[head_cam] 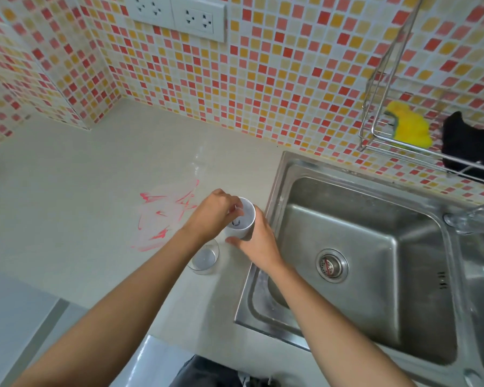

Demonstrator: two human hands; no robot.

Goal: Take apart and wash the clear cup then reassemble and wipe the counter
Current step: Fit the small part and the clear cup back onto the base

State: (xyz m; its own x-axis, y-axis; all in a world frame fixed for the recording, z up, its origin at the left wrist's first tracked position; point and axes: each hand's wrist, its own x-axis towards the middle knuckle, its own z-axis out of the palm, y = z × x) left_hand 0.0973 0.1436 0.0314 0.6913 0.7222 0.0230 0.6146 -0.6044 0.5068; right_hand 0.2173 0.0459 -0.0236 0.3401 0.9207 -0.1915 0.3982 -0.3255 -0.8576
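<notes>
Right hand point(259, 243) around white cup point(245, 222)

Counter point(95, 177): left of sink point(347, 219).
Cup point(242, 219): upright on counter, just beside sink rim.
Second cup part point(204, 258): on counter, before cup.
Smear point(162, 216): on counter, left of cup.
Rack point(375, 135): on wall behind sink; sponge point(410, 127) inside.
</notes>
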